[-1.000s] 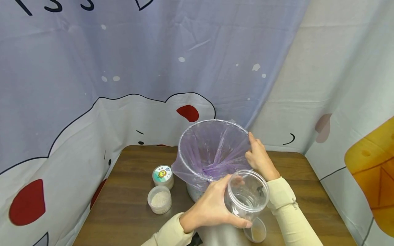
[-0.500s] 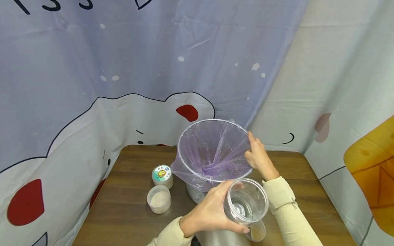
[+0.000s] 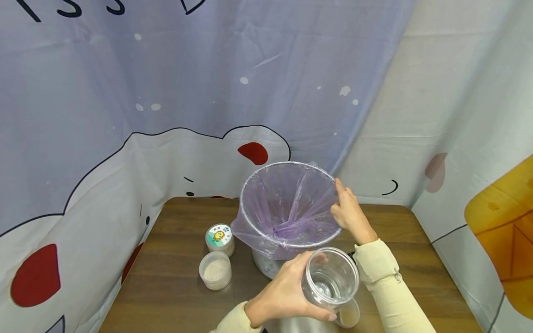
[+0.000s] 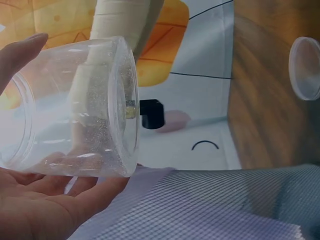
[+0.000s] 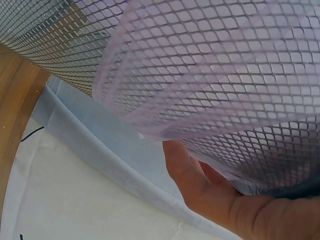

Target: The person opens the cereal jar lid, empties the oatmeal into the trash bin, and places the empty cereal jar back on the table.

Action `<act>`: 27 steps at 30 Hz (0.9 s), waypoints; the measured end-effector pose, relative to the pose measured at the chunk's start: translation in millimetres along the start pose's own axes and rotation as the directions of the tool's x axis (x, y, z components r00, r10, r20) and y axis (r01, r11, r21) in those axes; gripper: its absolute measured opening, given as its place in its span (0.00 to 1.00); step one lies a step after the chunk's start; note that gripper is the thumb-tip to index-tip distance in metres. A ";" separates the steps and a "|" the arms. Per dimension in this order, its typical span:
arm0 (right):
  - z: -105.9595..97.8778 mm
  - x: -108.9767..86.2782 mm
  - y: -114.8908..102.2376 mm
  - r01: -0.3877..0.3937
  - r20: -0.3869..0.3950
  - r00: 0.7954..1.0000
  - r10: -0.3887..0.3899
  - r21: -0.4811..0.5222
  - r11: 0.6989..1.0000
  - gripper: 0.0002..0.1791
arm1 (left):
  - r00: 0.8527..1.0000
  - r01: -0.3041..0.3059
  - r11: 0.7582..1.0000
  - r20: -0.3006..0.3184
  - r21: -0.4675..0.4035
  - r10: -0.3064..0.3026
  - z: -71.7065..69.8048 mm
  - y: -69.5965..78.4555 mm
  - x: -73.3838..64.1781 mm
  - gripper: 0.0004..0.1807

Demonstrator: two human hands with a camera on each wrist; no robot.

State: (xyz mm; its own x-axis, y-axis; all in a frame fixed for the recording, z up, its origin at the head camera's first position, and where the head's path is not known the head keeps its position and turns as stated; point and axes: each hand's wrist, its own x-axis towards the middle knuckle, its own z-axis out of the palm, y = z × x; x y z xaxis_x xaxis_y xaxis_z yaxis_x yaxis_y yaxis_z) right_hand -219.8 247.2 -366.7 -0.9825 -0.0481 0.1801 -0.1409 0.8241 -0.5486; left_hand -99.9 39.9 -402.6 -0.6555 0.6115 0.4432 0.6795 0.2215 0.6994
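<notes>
My left hand [image 3: 287, 286] grips a clear plastic jar [image 3: 331, 280], thumb and fingers spread round its sides. The jar's open mouth faces up in the head view, just in front of a mesh trash can [image 3: 263, 263]. In the left wrist view, thumb and fingers lie on opposite sides of the jar [image 4: 75, 110]. My right hand [image 3: 351, 215] holds the can's right rim. Up close in the right wrist view, its fingers [image 5: 182, 170] reach against the mesh and the bag. A sheer purple bag [image 3: 287, 203] lines the can and folds over its rim.
Left of the can stand a lidded tub [image 3: 219, 238] with a colourful label and an uncovered tub [image 3: 215, 270] of pale grains. A clear round lid [image 3: 349, 317] lies on the wooden table [image 3: 166, 277] near the jar. A printed curtain [image 3: 187, 69] hangs behind.
My left hand has lowered the jar slightly toward me and away from the can. My right hand stays at the rim, and the tubs have not moved.
</notes>
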 end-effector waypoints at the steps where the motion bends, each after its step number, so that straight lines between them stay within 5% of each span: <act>1: 0.0 0.0 0.0 0.000 0.000 1.000 0.000 -0.001 1.000 0.42 | 1.000 0.004 1.000 -0.001 -0.010 -0.004 1.4 -1.5 -1.0 0.49; 8: -0.2 -0.4 -0.4 0.003 0.002 1.000 -0.003 0.000 1.000 0.42 | 1.000 0.003 0.998 -0.003 -0.069 -0.003 9.7 -14.3 -5.4 0.48; 27: -0.6 -1.2 -0.4 -0.004 0.013 1.000 0.004 0.010 1.000 0.42 | 0.999 -0.023 1.000 -0.030 -0.004 0.022 32.0 -43.8 -22.6 0.52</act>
State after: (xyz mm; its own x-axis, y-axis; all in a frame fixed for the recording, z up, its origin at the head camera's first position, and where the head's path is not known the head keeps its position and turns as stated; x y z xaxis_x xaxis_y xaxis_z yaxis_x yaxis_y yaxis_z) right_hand -218.5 247.2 -366.2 -0.9845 -0.0522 0.1672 -0.1380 0.8189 -0.5571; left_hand -104.3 40.7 -461.2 -0.6496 0.5934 0.4752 0.6927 0.2043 0.6917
